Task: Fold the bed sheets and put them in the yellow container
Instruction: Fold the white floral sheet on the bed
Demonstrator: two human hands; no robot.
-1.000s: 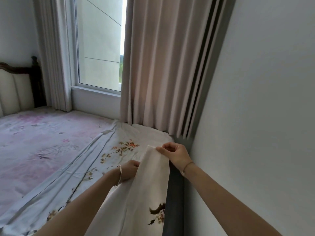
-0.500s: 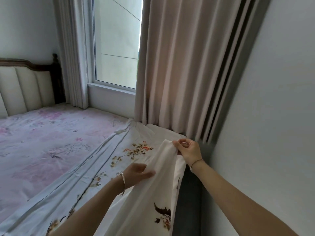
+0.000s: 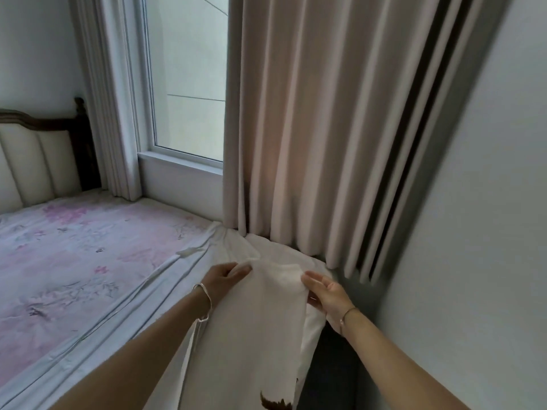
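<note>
The white bed sheet with a floral print lies as a long folded strip along the right side of the bed, and its lifted end is doubled over near the far corner. My left hand grips the left side of that doubled end, fingers partly under the cloth. On the right side, my right hand pinches the edge between thumb and fingers. No yellow container is in view.
The bed carries a pink flowered cover, with a padded headboard at the left. Beige curtains hang over the far corner beside a window. A grey wall runs close along the right.
My hands carried the sheet's end forward toward the far corner. The left hand moved from the middle of the strip up to the end, level with the right.
</note>
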